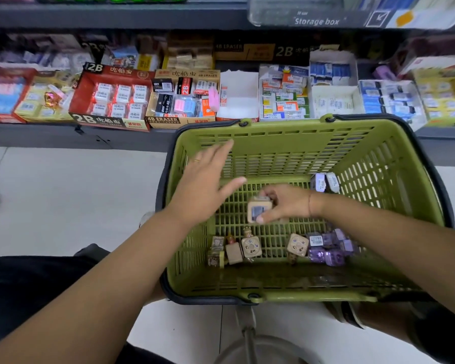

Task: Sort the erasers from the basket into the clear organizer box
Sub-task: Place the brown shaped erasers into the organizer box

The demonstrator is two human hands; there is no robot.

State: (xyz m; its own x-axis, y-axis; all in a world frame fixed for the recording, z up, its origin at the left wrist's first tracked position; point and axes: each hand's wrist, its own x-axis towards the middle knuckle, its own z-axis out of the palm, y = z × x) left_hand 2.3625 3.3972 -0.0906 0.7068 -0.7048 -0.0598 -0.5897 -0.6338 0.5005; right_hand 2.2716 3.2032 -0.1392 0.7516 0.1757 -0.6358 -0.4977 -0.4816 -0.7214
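Observation:
A green plastic basket [273,143] sits in front of me on the floor. Inside it, my right hand [286,203] grips a tan cube-shaped eraser [258,212] lifted above the basket floor. My left hand [205,179] hovers over the basket's left side with fingers spread, holding nothing. Tan erasers [251,245] and purple wrapped erasers [329,248] lie along the basket's near edge. Two more purple-and-white erasers [325,182] rest at the far right corner. A clear storage box [300,11] stands on the upper shelf.
The lower shelf holds open cardboard display boxes of erasers: a red 2B box [111,95], a 4B box [184,98], an almost bare white box [238,95]. Pale floor tiles [63,200] lie to the left. A stool base [250,345] shows below.

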